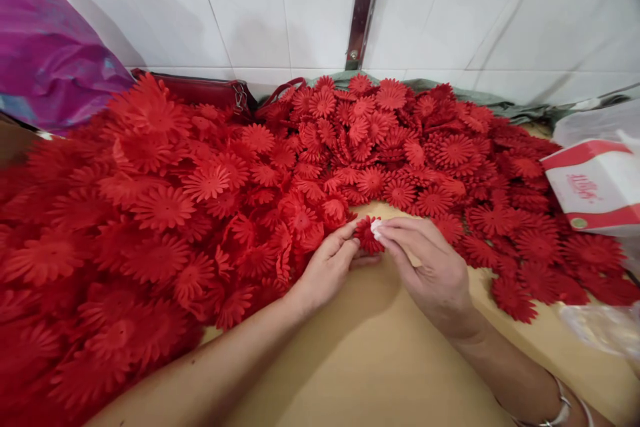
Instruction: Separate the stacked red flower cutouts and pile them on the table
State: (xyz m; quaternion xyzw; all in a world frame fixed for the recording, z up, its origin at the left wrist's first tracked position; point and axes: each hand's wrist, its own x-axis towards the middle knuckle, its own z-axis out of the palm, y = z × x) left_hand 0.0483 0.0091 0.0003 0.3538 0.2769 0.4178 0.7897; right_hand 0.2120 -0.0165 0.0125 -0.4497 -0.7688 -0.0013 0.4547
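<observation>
Between my two hands, just above the table, is a red artificial flower head [366, 235] with narrow petals. My left hand [331, 259] pinches its left edge between thumb and fingers. My right hand [431, 267] is closed in a pinch on a small white piece [376, 228], which touches the middle of the flower head. The exact shape of the white piece is partly hidden by my fingertips. A large heap of similar red flower heads [165, 213] lies to the left and behind my hands, with darker ones [450, 150] at the back and right.
The tan table [340, 360] shows in front of me. At the right stand a white and red box [590, 183] and clear plastic [600, 327]. A dark red bag [195, 90] lies behind the heap, near purple cloth-like material [55, 47]. White tiled wall [250, 7] rises behind.
</observation>
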